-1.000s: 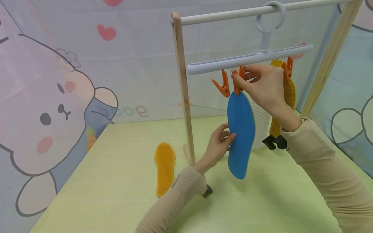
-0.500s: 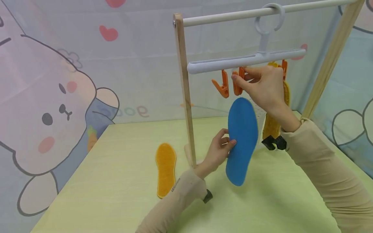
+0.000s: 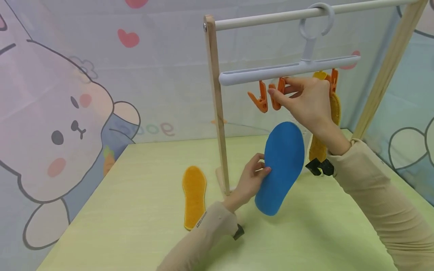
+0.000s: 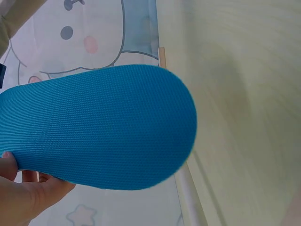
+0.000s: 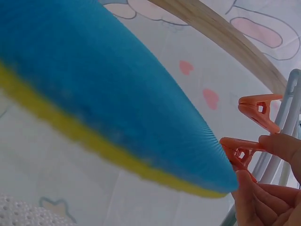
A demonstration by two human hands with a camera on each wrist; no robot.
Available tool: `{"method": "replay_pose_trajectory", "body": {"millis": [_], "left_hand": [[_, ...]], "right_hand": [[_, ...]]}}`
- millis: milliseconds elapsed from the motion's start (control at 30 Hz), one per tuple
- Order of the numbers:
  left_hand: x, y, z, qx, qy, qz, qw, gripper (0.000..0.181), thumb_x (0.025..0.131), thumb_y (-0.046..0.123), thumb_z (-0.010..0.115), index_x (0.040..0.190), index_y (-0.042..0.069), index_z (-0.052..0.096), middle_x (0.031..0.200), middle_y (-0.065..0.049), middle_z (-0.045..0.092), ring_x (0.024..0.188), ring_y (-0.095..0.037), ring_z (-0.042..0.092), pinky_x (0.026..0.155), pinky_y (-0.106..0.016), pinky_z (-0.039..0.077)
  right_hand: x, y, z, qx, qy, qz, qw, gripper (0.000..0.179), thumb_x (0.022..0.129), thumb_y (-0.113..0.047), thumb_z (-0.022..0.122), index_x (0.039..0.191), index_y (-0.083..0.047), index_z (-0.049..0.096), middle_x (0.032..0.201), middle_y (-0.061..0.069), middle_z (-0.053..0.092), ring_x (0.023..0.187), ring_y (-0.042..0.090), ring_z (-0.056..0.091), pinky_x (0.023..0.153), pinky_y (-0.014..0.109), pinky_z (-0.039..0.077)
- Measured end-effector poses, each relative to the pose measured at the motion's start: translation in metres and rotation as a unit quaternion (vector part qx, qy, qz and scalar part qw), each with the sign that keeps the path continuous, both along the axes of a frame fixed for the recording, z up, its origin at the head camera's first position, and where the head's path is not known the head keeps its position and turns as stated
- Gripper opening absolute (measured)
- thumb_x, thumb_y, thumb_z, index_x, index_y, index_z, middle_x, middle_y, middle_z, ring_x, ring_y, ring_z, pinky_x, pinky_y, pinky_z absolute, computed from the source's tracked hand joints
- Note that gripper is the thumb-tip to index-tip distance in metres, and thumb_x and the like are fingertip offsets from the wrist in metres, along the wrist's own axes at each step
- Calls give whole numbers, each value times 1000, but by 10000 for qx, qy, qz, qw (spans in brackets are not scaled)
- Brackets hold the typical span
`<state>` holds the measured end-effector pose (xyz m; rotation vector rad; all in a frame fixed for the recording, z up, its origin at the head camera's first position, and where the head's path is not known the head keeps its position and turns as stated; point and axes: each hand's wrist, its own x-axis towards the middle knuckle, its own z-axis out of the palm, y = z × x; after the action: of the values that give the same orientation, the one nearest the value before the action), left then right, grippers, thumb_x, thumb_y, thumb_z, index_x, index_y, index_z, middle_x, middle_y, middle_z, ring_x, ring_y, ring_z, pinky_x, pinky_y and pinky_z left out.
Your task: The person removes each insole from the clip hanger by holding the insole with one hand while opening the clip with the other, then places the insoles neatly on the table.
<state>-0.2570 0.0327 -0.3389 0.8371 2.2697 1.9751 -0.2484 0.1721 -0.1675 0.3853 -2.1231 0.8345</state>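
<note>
My left hand (image 3: pixel 250 180) holds a blue-faced insole (image 3: pixel 284 165) by its left edge, thumb on the blue side. The insole tilts in the air below the hanger, and its yellow fuzzy edge shows in the right wrist view. My right hand (image 3: pixel 310 99) pinches the arms of an orange clothespin (image 3: pixel 276 104) under the white hanger (image 3: pixel 262 73). In the head view a gap separates the insole's top from this clothespin. Left of it hangs another orange clothespin (image 3: pixel 262 101). A yellow-orange insole (image 3: pixel 318 147) hangs at the hanger's right, partly behind my right wrist.
A second yellow-orange insole (image 3: pixel 194 195) lies on the pale table (image 3: pixel 112 214), left of the rack. The wooden post (image 3: pixel 217 109) and white rod (image 3: pixel 268 20) carry the hanger. A white perforated basket (image 5: pixel 28 214) stands behind, mostly hidden in the head view.
The blue insole's top came out from the clothespin. My left hand has lowered it slightly and turned its top to the right. My right hand stays on the clothespin.
</note>
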Motion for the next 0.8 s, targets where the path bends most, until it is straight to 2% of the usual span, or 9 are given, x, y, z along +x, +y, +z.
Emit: {"method": "replay_pose_trajectory", "body": {"millis": [200, 433, 567, 800], "left_hand": [[3, -1, 1, 14, 172, -75, 9998, 20, 91, 3, 44, 110, -1, 46, 98, -28, 58, 90, -37, 59, 84, -45, 48], [5, -4, -1, -50, 329, 96, 9994, 21, 91, 9, 47, 110, 3, 48, 97, -24, 60, 90, -32, 60, 85, -41, 48], [9, -8, 2, -91, 392, 187, 9990, 20, 90, 8, 48, 110, 3, 48, 96, -24, 61, 88, -32, 61, 85, -41, 48], [15, -15, 9, 2, 303, 183, 9994, 22, 89, 5, 50, 110, -2, 47, 97, -27, 60, 90, -37, 60, 88, -45, 46]], "right_hand": [[0, 2, -2, -14, -6, -21, 10000, 39, 79, -31, 67, 110, -6, 64, 92, 15, 69, 78, 27, 67, 56, -1, 35], [1, 3, -3, -137, -135, -50, 9998, 44, 78, -31, 67, 113, -6, 62, 95, 17, 68, 80, 28, 67, 57, -1, 36], [2, 2, -4, -150, -181, -68, 9997, 46, 78, -32, 68, 114, -5, 61, 96, 17, 68, 80, 29, 67, 57, -1, 36], [5, 5, -7, -217, -188, -18, 9996, 46, 77, -31, 68, 113, -4, 61, 98, 19, 67, 79, 31, 66, 55, -1, 36]]}}
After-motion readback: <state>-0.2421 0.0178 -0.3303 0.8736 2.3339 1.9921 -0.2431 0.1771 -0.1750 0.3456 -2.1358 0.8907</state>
